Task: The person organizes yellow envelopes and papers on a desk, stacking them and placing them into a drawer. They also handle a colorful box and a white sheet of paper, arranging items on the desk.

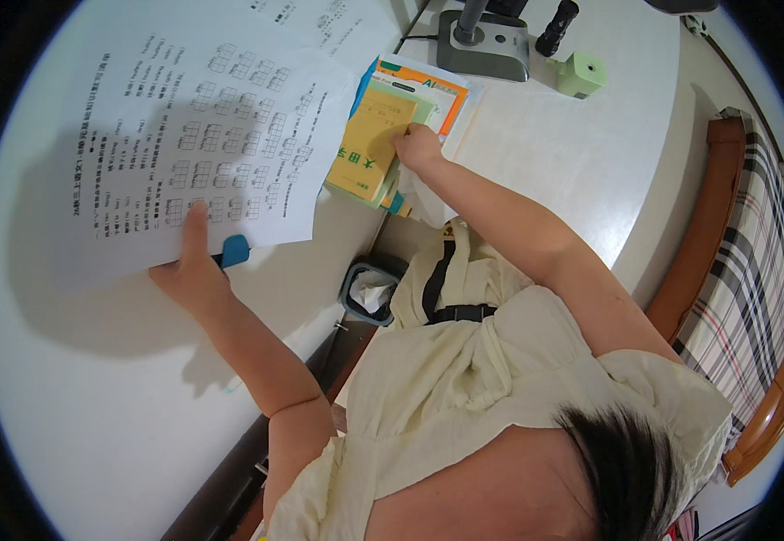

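Note:
My left hand [196,275] pinches the lower edge of a white printed worksheet [257,117], one finger lying on top of the paper and the others hidden. The sheet is raised off the white desk and throws a shadow. A blue piece with a dark band [235,251] shows by my left wrist. My right hand [419,147] is closed at the right edge of a yellow booklet [369,149], which lies on a stack with an orange-covered book [442,95]. White crumpled paper or cloth [423,198] hangs below this hand; what its fingers grip is hidden.
A grey lamp base [482,45], a black cylinder [557,29] and a light green box [581,75] stand at the far side of the desk. A small bin [371,290] with crumpled paper sits below the desk edge. On the right is a bed with a plaid cover [739,270].

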Tool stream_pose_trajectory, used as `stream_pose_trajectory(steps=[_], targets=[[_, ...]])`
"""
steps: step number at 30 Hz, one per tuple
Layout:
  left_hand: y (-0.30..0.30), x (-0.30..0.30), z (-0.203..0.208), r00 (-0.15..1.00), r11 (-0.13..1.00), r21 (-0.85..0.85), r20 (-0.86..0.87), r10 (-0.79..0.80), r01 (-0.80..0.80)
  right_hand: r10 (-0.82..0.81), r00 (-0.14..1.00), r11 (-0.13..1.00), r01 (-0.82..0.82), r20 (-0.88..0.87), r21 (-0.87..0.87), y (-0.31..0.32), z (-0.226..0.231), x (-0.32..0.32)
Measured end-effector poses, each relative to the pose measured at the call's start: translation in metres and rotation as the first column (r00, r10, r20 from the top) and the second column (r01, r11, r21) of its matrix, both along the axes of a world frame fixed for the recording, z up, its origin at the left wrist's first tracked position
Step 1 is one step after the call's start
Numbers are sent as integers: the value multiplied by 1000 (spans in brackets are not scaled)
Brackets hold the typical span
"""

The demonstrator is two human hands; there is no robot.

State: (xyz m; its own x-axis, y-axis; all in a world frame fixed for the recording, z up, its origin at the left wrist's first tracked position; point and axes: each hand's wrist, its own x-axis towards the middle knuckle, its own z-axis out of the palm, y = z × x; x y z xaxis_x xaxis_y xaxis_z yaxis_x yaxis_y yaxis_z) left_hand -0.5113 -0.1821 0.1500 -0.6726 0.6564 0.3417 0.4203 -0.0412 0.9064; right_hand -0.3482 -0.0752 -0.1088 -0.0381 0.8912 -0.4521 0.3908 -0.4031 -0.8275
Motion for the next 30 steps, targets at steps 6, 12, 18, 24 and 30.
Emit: stream_pose_trajectory(steps=[6, 12, 18, 24, 30], targets=[[3, -7, -18, 999, 998, -56, -48, -23, 21, 111, 988, 993, -115, 102, 27, 6, -5, -2], [11, -14, -27, 991, 988, -151, -121, -55, 36, 182, 982, 976, -186, -41, -113, 12, 25, 3], [13, -33, -54, 984, 985, -79, -80, -162, 155, 104, 986, 988, -118, -131, -103, 4, 67, 21], [7, -29, -45, 980, 979, -47, -9, -197, 196, -29, 942, 992, -15, -334, -128, -7, 82, 60], [11, -31, -56, 964, 963, -64, -38, -263, 261, -160, 899, 978, 88, -408, -189, -21, 81, 99]])
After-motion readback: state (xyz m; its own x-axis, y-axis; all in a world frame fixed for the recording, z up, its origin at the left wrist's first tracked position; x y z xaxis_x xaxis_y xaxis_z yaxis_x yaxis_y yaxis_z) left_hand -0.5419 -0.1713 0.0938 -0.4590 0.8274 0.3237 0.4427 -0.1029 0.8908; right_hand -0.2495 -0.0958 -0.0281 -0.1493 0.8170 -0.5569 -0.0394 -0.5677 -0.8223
